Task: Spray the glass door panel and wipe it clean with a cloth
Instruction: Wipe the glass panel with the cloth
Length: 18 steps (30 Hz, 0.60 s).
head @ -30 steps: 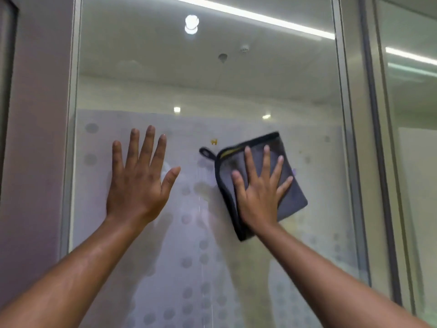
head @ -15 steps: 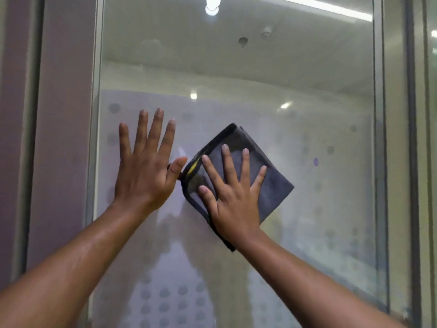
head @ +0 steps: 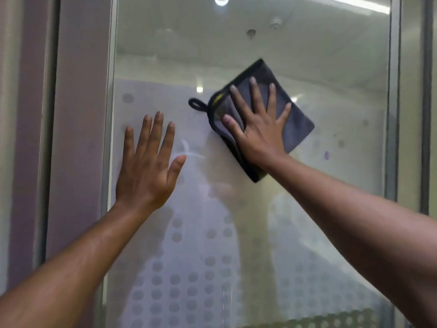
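On the one glass door panel (head: 331,209): two hands, left hand (head: 147,166), right hand (head: 259,129), and one grey cloth (head: 295,124).

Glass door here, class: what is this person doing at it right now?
A person is cleaning the glass door. The right hand presses a folded grey cloth flat against the pane, fingers spread, with the cloth's black loop sticking out to the left. The left hand lies open and flat on the glass, lower and nearer the frame, holding nothing. A faint smear shows between the hands. No spray bottle is in view.
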Available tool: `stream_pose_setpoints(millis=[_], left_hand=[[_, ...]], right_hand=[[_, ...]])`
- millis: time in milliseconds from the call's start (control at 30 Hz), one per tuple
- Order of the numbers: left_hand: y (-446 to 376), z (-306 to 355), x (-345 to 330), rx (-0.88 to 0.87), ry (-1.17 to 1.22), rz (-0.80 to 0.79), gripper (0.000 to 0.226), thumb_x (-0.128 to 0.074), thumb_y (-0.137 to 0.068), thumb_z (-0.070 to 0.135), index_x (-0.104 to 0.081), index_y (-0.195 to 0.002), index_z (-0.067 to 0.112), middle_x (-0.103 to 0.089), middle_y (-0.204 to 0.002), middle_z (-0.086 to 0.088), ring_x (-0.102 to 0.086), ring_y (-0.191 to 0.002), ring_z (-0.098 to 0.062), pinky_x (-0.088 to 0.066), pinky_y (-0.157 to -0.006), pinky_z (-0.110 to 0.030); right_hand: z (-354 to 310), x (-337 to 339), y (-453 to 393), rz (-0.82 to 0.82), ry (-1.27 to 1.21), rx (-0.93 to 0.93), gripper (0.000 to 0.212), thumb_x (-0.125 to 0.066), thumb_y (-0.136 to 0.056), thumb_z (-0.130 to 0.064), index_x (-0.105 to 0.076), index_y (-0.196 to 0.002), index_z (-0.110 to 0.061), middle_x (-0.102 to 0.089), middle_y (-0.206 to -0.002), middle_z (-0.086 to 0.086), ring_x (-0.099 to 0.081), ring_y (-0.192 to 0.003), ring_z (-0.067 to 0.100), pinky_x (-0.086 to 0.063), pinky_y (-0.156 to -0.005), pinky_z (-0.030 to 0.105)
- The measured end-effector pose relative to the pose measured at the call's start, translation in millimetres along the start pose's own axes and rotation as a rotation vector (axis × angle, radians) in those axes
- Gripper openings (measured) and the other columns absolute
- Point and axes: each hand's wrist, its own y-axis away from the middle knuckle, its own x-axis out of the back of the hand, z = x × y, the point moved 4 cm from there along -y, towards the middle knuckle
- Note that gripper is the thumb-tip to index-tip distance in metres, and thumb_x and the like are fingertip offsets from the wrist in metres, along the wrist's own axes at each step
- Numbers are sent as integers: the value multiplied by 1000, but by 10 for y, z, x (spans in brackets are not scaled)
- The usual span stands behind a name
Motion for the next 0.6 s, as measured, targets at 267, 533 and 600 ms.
stream_pose_setpoints(millis=[267, 533, 600], left_hand=[[4, -38, 35, -32, 78, 18, 87, 0, -107, 70, -11, -174, 15, -4, -183, -12, -2, -170, -31, -2, -135, -61], [13, -49, 30, -21, 48, -15, 92, 0, -105, 73, -8, -173, 12, -2, -183, -12, 0, -170, -30, -1, -135, -61], [11, -46, 34, -13, 36, -8, 89, -2, -107, 72, -7, -173, 13, -1, -183, -11, 0, -170, -29, -1, -135, -60]], right_hand=[[-359, -292, 639, 72, 48, 52, 66, -26, -107, -68, -19, -168, -45, -6, -181, -1, 4, -165, 40, -3, -121, 80], [-382, -776, 2531, -67, 67, 244, 63, -35, -108, -65, -26, -167, -44, -13, -180, 1, -5, -164, 45, -3, -120, 83], [-271, -780, 2665, -122, 97, 341, 62, -35, -109, -65, -25, -167, -44, -14, -180, 0, -6, -164, 45, -5, -119, 84]])
